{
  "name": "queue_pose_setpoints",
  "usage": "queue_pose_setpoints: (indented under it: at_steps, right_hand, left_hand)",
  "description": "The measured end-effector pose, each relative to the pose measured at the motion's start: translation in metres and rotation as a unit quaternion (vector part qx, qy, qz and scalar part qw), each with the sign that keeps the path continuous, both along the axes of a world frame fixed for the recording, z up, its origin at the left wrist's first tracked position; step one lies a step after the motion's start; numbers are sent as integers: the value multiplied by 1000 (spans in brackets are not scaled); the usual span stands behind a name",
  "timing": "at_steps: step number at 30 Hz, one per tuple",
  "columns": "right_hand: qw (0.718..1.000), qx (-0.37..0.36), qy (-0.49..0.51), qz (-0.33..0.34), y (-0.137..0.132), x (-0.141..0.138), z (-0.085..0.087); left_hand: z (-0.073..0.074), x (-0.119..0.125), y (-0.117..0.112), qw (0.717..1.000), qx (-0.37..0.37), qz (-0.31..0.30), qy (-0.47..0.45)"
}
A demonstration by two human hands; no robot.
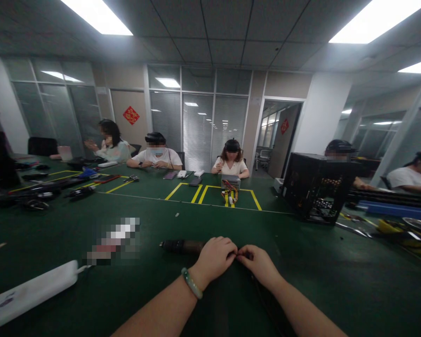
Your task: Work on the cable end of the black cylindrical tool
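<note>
My left hand rests on the green table with its fingers curled round the end of a dark cylindrical tool that lies pointing left. A green bead bracelet sits on that wrist. My right hand is just beside it, fingers pinched together against the left hand's fingertips. What the pinch holds is too small and dark to make out. A thin dark cable runs back along my right forearm.
A white power strip lies at the near left. A black open computer case stands at the right. Yellow tape boxes mark the green table. Several people sit along the far side. Tools clutter the far left.
</note>
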State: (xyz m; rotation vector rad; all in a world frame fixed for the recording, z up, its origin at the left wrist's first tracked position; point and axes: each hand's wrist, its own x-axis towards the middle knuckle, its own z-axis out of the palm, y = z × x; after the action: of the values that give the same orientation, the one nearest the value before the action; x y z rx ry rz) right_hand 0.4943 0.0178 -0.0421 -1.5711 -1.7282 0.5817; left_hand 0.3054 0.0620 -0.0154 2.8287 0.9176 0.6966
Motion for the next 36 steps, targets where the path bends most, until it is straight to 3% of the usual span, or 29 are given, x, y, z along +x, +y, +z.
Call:
queue_pose_setpoints:
  at_steps: [9,24,36]
  right_hand:
    - [1000,10,-23,-1,-8,3,0]
    - [998,-54,-21,-16,-6,2,3]
    - [999,-30,-26,-6,-3,2,-1]
  left_hand:
    - [2,-1,-6,1000,13,16,8]
    - [2,-2,1,1000,18,10,24]
    - [-3,-2,9,1000,15,1,19]
